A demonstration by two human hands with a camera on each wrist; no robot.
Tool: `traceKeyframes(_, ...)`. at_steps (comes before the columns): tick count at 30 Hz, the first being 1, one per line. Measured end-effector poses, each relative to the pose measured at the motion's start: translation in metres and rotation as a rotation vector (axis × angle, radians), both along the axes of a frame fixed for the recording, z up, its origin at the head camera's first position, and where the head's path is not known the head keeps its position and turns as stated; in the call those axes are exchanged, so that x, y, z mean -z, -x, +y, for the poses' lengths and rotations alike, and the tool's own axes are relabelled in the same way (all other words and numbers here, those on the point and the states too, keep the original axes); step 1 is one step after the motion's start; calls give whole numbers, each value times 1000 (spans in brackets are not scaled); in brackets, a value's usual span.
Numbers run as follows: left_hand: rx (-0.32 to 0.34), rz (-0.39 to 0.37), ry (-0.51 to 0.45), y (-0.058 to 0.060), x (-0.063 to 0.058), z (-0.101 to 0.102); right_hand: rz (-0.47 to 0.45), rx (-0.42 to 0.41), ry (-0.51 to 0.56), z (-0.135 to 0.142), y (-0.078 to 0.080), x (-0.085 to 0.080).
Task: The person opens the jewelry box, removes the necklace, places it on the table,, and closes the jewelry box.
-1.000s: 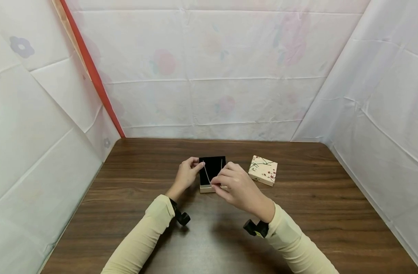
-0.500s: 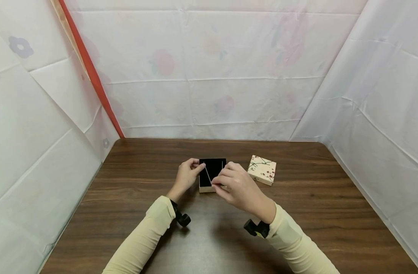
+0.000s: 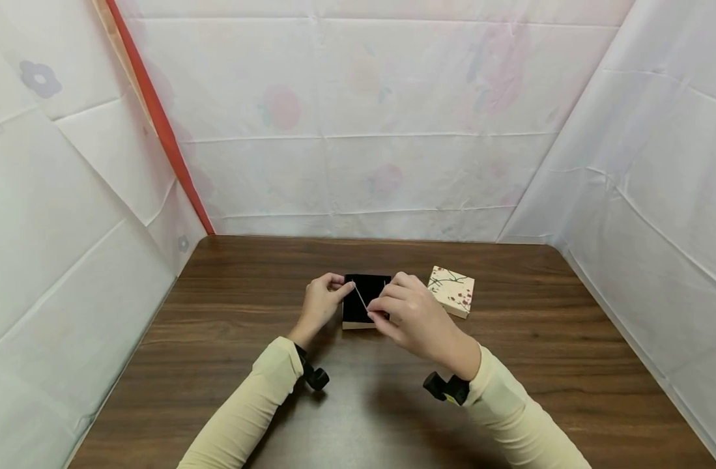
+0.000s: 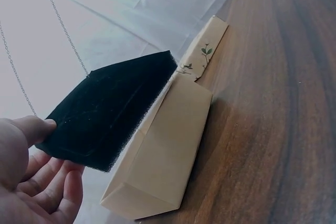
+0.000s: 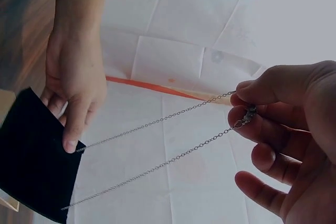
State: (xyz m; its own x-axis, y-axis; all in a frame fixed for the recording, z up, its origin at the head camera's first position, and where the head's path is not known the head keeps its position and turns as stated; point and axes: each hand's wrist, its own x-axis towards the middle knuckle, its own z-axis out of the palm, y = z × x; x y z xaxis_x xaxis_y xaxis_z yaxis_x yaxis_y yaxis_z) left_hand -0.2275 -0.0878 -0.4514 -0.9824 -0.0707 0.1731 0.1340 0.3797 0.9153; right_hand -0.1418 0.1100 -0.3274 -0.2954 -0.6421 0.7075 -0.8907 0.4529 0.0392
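Observation:
In the left wrist view, my left hand (image 4: 42,166) grips a black velvet pad (image 4: 115,111), thumb on top and fingers beneath. The pad sits tilted over a cream open box (image 4: 165,145), its near edge lifted clear of the box. A thin silver necklace (image 5: 169,159) runs from the pad's edge in two taut strands. At their far end, my right hand (image 5: 294,124) pinches the necklace between thumb and forefinger, beside a small shiny part. From the head, the right hand (image 3: 416,316) hides part of the pad's right side.
Just right of the box lies a cream lid (image 3: 451,290) with red flowers and dark branches. Everything rests on a brown wood table (image 3: 229,312). White cloth walls (image 3: 358,176) stand behind it and on both sides.
The black pad has shifted slightly right and tilted up from the box. Both hands have moved a little to the right, still holding the pad and the necklace.

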Motion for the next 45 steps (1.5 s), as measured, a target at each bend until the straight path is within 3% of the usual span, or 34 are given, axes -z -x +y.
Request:
traceKeyframes(10, 20, 6, -14, -1, 3, 5, 0, 0, -55, 8, 15, -24)
traceKeyframes(21, 65, 6, 7, -5, 4, 11, -43, 11, -151, 16, 55, -66)
traceKeyframes(34, 130, 97, 8, -11, 7, 12, -279, 169, -213, 16, 103, -90)
traceKeyframes(45, 185, 71, -6, -16, 4, 12, -415, 259, -256, 27, 133, -92)
